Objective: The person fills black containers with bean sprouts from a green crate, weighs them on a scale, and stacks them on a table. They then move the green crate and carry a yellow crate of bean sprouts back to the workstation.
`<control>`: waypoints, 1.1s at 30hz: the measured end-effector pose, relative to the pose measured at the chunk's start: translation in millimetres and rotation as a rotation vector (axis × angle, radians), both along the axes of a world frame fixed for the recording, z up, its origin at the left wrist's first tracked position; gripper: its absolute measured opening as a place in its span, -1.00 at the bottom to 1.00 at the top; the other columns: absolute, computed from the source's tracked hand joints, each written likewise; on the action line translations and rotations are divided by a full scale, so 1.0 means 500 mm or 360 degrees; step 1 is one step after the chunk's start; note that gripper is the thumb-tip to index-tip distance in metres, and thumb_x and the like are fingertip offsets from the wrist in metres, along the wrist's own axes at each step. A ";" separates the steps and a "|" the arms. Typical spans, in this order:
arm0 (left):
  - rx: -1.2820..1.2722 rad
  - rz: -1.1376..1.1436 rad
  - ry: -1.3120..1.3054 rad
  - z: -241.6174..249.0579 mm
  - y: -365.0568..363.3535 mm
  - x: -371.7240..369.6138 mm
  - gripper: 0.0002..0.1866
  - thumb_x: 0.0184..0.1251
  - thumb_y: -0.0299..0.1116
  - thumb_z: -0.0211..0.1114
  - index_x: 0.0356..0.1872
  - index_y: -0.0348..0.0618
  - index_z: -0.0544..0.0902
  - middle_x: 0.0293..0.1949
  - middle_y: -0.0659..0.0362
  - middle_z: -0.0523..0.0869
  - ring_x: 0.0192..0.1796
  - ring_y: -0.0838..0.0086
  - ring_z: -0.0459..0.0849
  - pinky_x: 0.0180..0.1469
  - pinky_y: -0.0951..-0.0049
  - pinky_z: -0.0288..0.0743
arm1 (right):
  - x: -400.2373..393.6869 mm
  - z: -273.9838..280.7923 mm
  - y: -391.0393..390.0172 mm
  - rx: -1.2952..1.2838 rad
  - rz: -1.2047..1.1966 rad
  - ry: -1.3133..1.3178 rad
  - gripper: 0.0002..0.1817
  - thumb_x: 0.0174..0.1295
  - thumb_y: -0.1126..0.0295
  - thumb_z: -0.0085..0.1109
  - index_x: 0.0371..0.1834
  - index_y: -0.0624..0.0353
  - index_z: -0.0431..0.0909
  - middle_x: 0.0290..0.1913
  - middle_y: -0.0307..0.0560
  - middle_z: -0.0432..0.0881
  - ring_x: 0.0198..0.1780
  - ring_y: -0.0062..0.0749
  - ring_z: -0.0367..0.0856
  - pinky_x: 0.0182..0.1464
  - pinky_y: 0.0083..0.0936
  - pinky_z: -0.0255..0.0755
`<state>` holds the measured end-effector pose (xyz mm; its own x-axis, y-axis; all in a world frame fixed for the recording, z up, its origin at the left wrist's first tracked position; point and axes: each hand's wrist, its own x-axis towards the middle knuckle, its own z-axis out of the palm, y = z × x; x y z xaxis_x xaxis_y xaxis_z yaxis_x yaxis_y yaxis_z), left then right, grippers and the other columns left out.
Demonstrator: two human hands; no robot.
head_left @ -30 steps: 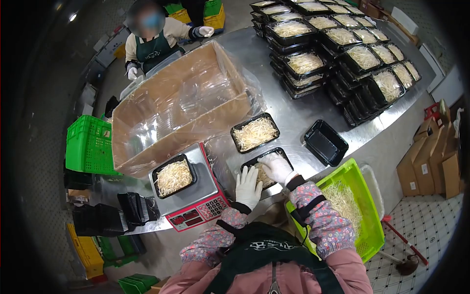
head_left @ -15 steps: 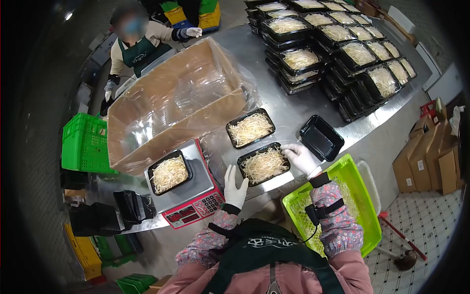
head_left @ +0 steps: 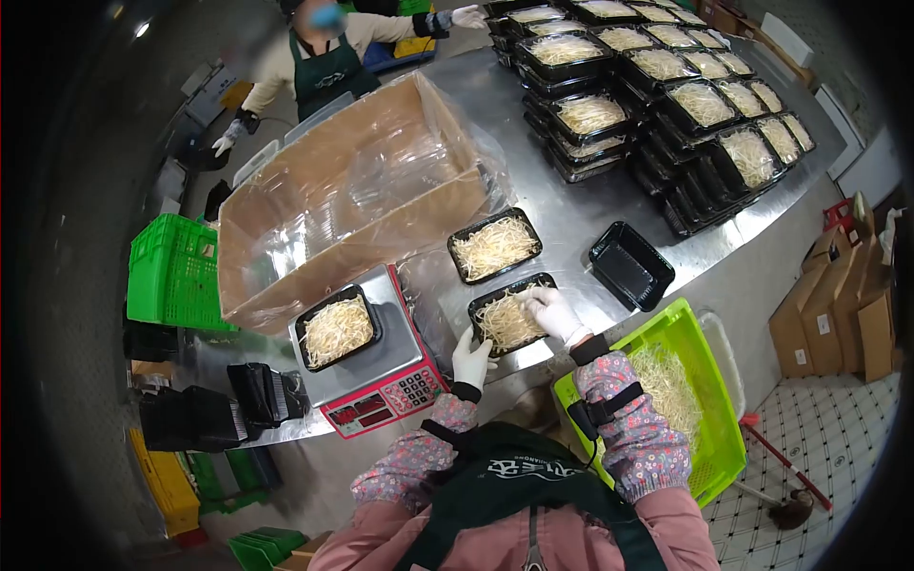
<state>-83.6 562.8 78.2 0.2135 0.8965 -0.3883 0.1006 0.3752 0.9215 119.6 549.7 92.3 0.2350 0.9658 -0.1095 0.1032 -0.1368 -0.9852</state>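
A black tray of bean sprouts (head_left: 506, 322) lies on the metal table in front of me. My gloved left hand (head_left: 472, 362) is at its lower left edge, fingers bent against the rim; whether they grip it is unclear. Over the tray's right part, my gloved right hand (head_left: 554, 314) has its fingers drawn together on the sprouts. Another filled tray (head_left: 495, 247) sits just behind. A third filled tray (head_left: 337, 329) rests on the red scale (head_left: 386, 400). To the right stands an empty black tray (head_left: 630, 266).
A large cardboard box (head_left: 352, 233) lined with plastic holds clear lids. Stacks of packed trays (head_left: 700, 103) fill the table's far right. A green crate of sprouts (head_left: 728, 447) is at my right. Empty black trays (head_left: 190, 419) lie left. A co-worker (head_left: 328, 71) stands across the table.
My right hand has moved left and inward over the near tray, its fingers closing together. My left hand has shifted slightly at the rim. The co-worker has moved right in view, arm outstretched.
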 end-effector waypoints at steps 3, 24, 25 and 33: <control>-0.0184 0.0013 -0.0109 0.022 0.000 0.005 -0.50 0.37 -0.32 0.14 0.30 -0.19 0.33 -0.18 0.08 0.67 -0.61 0.48 0.61 -0.66 0.62 0.47 | -0.058 -0.019 0.014 -0.0142 0.0181 -0.0146 -0.73 0.26 0.50 -0.02 -0.04 0.26 0.60 -0.31 -0.20 0.64 -0.44 -0.61 0.52 -0.32 -0.63 0.46; 0.0397 0.0043 0.0341 -0.041 0.040 0.042 -0.56 0.13 -0.41 0.36 0.07 -0.26 0.56 -0.22 0.14 0.73 -0.27 0.54 0.66 -0.20 0.52 0.53 | 0.020 0.086 -0.140 0.0253 -0.0244 -0.0959 -0.52 0.24 0.34 0.08 0.23 0.24 0.37 0.23 0.23 0.41 0.26 0.07 0.36 0.31 -0.23 0.21; 0.0387 0.0043 0.0341 -0.029 0.038 0.045 -0.55 0.13 -0.39 0.37 0.08 -0.26 0.56 -0.23 0.15 0.73 -0.34 0.54 0.65 -0.32 0.52 0.52 | 0.002 0.079 -0.128 0.0286 -0.0146 -0.1145 -0.49 0.26 0.30 0.07 0.26 0.26 0.33 0.26 0.24 0.37 0.30 0.07 0.30 0.34 -0.23 0.16; 0.0020 -0.0021 -0.0039 -0.014 0.020 0.031 -0.53 0.29 -0.45 0.23 0.23 -0.24 0.40 -0.11 0.07 0.66 -0.55 0.50 0.65 -0.70 0.62 0.47 | -0.044 0.010 -0.039 -0.0213 0.0145 -0.1576 -0.31 0.30 0.05 -0.03 0.32 0.39 0.19 0.32 0.37 0.23 0.38 0.25 0.13 0.41 -0.18 0.02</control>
<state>-68.2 572.8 71.2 0.2348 0.8982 -0.3715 0.0829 0.3623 0.9284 97.6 530.0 97.4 0.2051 0.9786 -0.0138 0.8838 -0.1912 -0.4270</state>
